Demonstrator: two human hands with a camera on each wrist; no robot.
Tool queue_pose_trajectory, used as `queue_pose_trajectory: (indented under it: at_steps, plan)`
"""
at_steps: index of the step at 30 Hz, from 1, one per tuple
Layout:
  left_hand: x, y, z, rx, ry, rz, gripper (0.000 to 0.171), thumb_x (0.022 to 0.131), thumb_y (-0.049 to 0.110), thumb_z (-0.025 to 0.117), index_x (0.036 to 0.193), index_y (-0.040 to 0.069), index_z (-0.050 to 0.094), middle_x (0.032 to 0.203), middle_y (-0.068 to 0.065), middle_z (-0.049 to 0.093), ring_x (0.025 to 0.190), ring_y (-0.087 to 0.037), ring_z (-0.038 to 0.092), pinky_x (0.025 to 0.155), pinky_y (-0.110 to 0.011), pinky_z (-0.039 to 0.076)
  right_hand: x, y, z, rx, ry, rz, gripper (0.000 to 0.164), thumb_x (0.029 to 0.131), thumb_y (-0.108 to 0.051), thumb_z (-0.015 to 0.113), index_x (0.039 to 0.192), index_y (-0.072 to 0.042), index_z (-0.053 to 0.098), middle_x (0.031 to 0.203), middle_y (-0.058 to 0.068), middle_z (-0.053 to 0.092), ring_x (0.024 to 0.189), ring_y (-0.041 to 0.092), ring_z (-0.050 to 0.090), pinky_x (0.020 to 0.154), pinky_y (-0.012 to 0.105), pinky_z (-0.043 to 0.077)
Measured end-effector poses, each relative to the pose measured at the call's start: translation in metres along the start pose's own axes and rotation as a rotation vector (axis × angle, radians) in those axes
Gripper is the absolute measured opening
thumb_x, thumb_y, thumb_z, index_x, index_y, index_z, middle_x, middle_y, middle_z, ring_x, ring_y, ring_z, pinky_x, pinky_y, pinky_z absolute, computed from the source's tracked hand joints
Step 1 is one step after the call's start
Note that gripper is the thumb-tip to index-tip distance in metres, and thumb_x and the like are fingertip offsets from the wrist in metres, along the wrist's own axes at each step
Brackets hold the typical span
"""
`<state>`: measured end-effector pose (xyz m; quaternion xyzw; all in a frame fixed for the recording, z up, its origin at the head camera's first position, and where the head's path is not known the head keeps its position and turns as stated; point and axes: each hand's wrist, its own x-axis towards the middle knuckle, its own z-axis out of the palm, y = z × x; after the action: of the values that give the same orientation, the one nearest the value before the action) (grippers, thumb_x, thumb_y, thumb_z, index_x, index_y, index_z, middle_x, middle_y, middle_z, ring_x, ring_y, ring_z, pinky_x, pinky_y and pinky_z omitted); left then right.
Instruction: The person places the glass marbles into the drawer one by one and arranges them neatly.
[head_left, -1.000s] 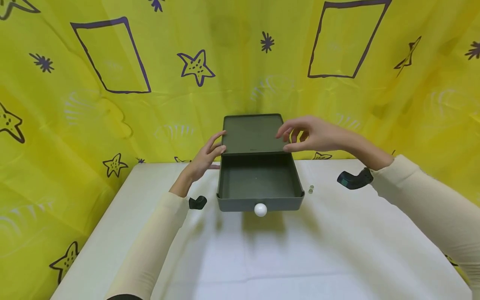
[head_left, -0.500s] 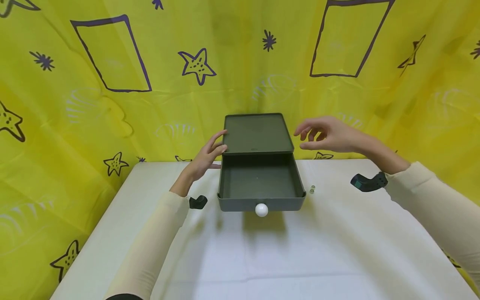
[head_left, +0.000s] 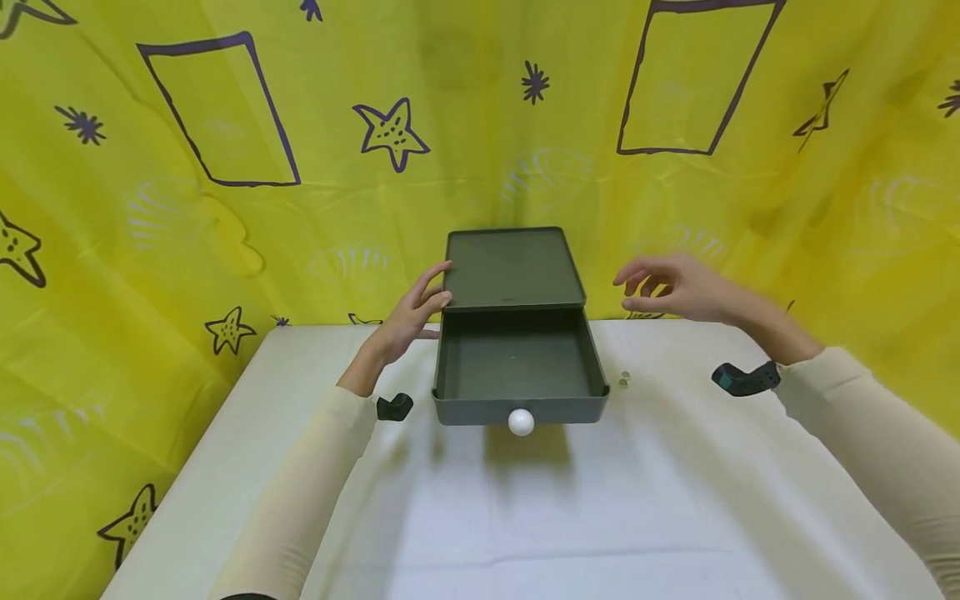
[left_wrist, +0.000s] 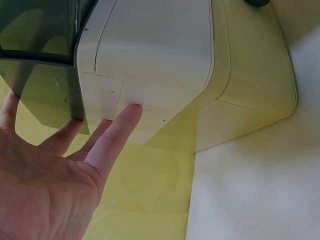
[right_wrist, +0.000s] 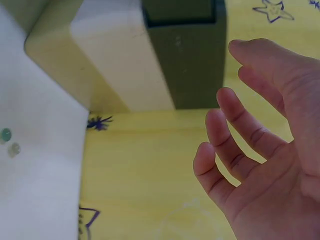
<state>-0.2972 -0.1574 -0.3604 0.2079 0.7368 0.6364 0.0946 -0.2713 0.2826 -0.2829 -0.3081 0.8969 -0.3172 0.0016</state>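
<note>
A small drawer cabinet with a dark green top (head_left: 516,268) stands mid-table in the head view. Its drawer (head_left: 520,410) is pulled out toward me, showing a bare inside and a round white knob (head_left: 521,422). My left hand (head_left: 405,325) rests its extended fingertips on the cabinet's left side; the left wrist view shows them against the green and white side panels (left_wrist: 145,60). Off the cabinet's right side hovers my right hand (head_left: 678,287), fingers loosely bent and holding nothing. Two small glass marbles (head_left: 624,380), one greenish (right_wrist: 5,135) and one clear, lie right of the drawer.
The cabinet stands near the back edge of a white-covered table (head_left: 600,517). Behind and to the sides hangs a yellow curtain (head_left: 480,183) with starfish drawings. Each wrist carries a dark camera, such as the right one (head_left: 745,380).
My right hand has moved away from the cabinet's right top edge, to the right and slightly lower. The left hand and the pulled-out drawer have stayed in place.
</note>
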Motion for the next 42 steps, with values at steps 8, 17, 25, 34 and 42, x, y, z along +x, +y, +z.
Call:
queue_pose_trajectory:
  at_steps: [8,17,25,34,42]
  plan:
    - [-0.001,-0.001,0.0,0.003,-0.003,-0.004,0.059,0.107,0.033,0.051,0.161,0.041,0.028,0.165,-0.01,0.028,0.147,-0.032,0.037,0.104,-0.07,0.04,-0.011,0.032,0.016,0.032,-0.062,0.05,0.033,0.094,-0.016,0.076,0.126,-0.011,0.067,0.108,0.006,0.07,0.091,0.024,0.067,0.078,0.028,0.056]
    - [0.0,-0.001,-0.002,0.007,-0.005,-0.005,0.059,0.106,0.034,0.052,0.16,0.043,0.028,0.165,-0.009,0.028,0.146,-0.03,0.038,0.103,-0.069,0.042,-0.023,0.059,0.033,0.061,-0.082,0.083,0.034,0.094,-0.017,0.077,0.126,-0.012,0.068,0.113,0.005,0.069,0.098,0.023,0.065,0.083,0.028,0.055]
    - [0.0,0.001,-0.001,0.007,-0.007,0.001,0.058,0.107,0.033,0.052,0.159,0.042,0.029,0.165,-0.009,0.028,0.146,-0.03,0.037,0.103,-0.069,0.041,-0.031,0.076,0.049,0.116,-0.125,0.164,0.041,0.094,-0.023,0.077,0.131,-0.011,0.065,0.112,0.009,0.069,0.102,0.027,0.064,0.081,0.034,0.056]
    - [0.0,0.0,-0.001,0.003,-0.004,0.0,0.059,0.107,0.032,0.051,0.16,0.041,0.028,0.165,-0.009,0.028,0.146,-0.031,0.037,0.104,-0.07,0.04,-0.033,0.099,0.072,0.128,-0.137,0.194,0.046,0.094,-0.023,0.077,0.134,-0.005,0.064,0.112,0.011,0.07,0.103,0.028,0.066,0.084,0.031,0.055]
    - [-0.001,0.001,-0.001,0.009,-0.004,0.001,0.059,0.106,0.033,0.051,0.16,0.041,0.028,0.165,-0.009,0.028,0.146,-0.031,0.037,0.103,-0.07,0.041,-0.04,0.111,0.093,0.128,-0.094,0.14,0.044,0.093,-0.018,0.077,0.133,-0.003,0.065,0.129,0.018,0.067,0.117,0.04,0.06,0.098,0.055,0.051]
